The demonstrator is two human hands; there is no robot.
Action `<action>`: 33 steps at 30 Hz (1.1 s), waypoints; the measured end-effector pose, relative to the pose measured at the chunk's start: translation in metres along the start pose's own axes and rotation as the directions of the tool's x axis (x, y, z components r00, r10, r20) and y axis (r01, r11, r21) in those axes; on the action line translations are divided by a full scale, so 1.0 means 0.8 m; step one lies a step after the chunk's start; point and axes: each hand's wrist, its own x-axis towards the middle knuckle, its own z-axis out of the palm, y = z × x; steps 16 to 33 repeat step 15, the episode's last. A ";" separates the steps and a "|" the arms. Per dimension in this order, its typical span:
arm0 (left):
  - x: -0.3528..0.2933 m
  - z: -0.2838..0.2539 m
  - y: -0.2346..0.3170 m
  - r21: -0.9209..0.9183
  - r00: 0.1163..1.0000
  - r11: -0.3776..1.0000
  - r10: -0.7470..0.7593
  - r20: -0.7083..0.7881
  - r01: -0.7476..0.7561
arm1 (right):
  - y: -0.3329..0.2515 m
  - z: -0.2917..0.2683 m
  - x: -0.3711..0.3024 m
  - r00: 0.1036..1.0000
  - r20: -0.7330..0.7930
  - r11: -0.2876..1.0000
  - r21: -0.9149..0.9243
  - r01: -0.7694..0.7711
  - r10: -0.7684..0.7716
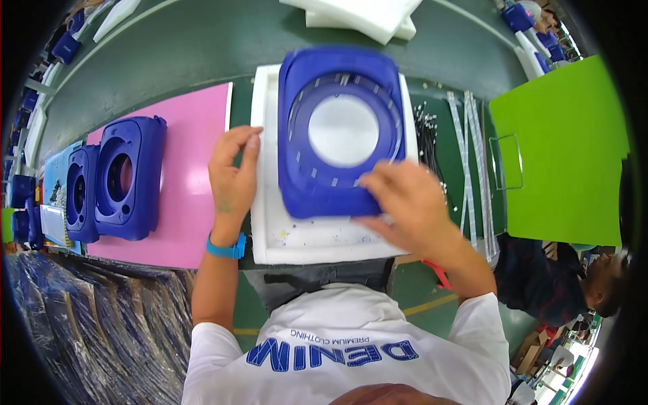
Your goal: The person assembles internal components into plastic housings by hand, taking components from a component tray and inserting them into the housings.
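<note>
A blue plastic housing (316, 192) with a large round opening lies in a white foam tray (310, 251) in front of me. A strip with light segments runs around the inside of its ring; the housing looks slightly blurred. My right hand (408, 206) grips its lower right corner, with fingers over the ring's edge and thumb by the outer edge. The hand is smeared by motion. At the tray's left rim is my left hand (234, 169), apart from the housing. Its thumb and forefinger are a little apart, and I see nothing between them.
Two more blue housings (143, 202) stand on a pink board (192, 169) at left. Right of the tray lie a bundle of black cables (428, 138), clear strips (476, 162) and a green board (560, 155) with a wire handle. White foam pieces (364, 17) lie at the far side.
</note>
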 end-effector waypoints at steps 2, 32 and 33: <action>-0.003 0.004 0.005 0.081 0.992 0.989 0.118 0.046 -0.121 | 0.046 -0.020 0.040 0.990 -0.141 0.996 -0.087 -0.033 0.021; 0.000 0.002 -0.002 0.112 0.979 0.975 0.180 0.096 -0.190 | 0.167 0.028 0.203 0.943 -0.140 0.947 -0.070 -0.315 0.303; 0.000 0.002 -0.002 0.112 0.979 0.975 0.180 0.096 -0.190 | 0.167 0.028 0.203 0.943 -0.140 0.947 -0.070 -0.315 0.303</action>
